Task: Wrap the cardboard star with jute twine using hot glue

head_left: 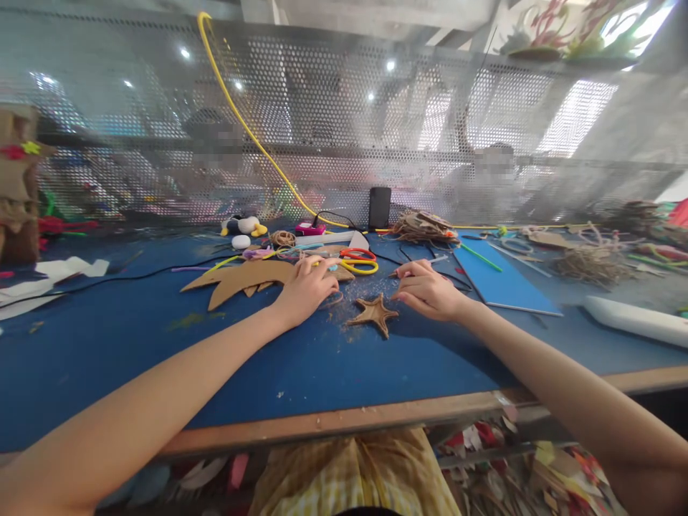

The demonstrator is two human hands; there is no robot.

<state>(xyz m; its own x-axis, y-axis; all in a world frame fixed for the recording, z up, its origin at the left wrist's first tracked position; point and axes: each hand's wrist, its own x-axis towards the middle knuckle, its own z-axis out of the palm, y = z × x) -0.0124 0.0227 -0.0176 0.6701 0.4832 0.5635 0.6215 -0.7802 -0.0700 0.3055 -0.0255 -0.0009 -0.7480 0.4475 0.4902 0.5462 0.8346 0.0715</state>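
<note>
A small brown star (375, 312) with a raised rim lies on the blue tabletop (322, 373) between my hands, touched by neither. My left hand (307, 290) rests left of it with fingers curled down, beside cut cardboard (250, 278); whatever they pinch is hidden. A thin strand loops by those fingertips. Just beyond them are scissors (361, 266) with orange and yellow handles. To the right of the star, my right hand (428, 290) is closed around a thin pen-like stick (438, 259). Its brownish tip points left, and its exact kind is unclear.
Behind are a phone (379, 208) standing upright, a pink device (310, 228), twine (283, 239) and a stack of cardboard pieces (424, 228). A blue board (502, 279) and white foam piece (637, 320) lie right. A perforated metal screen (333, 129) closes off the back.
</note>
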